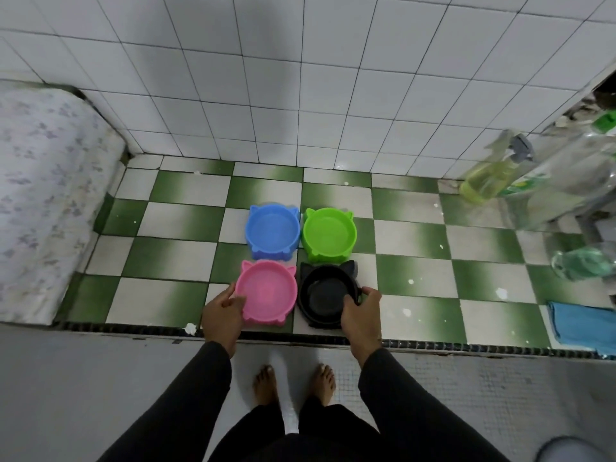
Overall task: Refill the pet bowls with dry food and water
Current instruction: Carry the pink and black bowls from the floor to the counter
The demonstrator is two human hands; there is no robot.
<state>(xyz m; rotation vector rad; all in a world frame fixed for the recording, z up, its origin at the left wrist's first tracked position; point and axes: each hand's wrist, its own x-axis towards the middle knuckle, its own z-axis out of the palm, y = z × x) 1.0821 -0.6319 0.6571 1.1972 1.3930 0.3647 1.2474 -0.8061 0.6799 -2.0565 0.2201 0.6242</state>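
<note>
Several cat-shaped bowls sit in a square on a green and white tiled ledge. The blue bowl and the green bowl are at the back. In front are the pink bowl and the black bowl. All look empty. My left hand grips the pink bowl's left rim, thumb on top. Over the near right rim of the black bowl, my right hand has its thumb and fingers curled.
A yellow-green spray bottle and clear plastic bottles lean at the back right, another bottle lies below them. A blue cloth lies at the right front. A flower-patterned cushion fills the left. My bare feet stand below the ledge.
</note>
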